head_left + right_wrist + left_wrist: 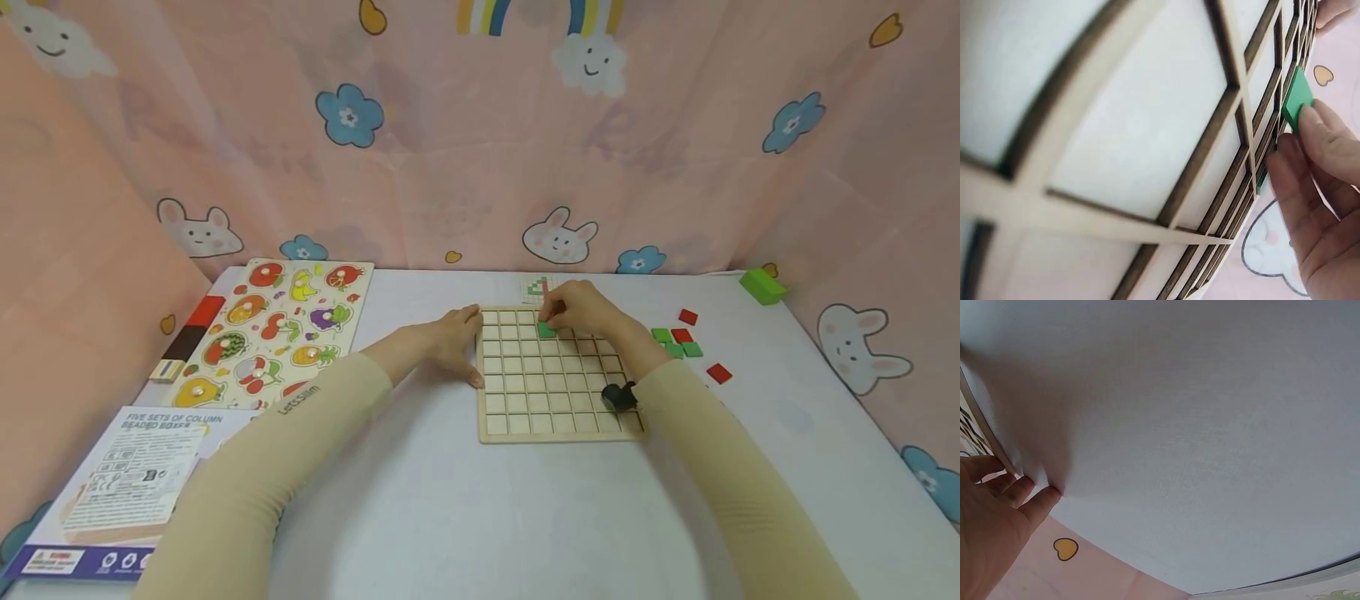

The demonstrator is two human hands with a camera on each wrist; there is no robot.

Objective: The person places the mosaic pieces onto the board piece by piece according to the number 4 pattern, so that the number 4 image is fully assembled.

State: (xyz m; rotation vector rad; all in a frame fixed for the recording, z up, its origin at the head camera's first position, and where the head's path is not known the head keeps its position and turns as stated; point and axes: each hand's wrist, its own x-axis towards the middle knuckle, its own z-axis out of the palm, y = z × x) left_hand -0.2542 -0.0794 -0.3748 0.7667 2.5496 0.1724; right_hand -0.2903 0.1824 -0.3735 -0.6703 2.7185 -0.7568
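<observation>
A wooden grid board [551, 438] with square cells lies on the white table. Over its back row my right hand [581, 310] pinches a green square tile [547, 331]. The right wrist view shows this green tile [1298, 99] between thumb and fingers, tilted above the grid. Another bit of green [1263, 182] shows in a cell beside the fingers there. My left hand [452, 340] rests against the board's left edge, fingers spread and thumb lower down. In the left wrist view its fingertips touch the board's edge [988, 431] and the table.
Behind the board lies a small pattern card [531, 289]. Several red and green tiles [661, 335] are scattered right of it, with a green block [762, 287] farther back. A fruit puzzle board [288, 329] and a boxed set [135, 492] occupy the left side. A pink curtain surrounds the table.
</observation>
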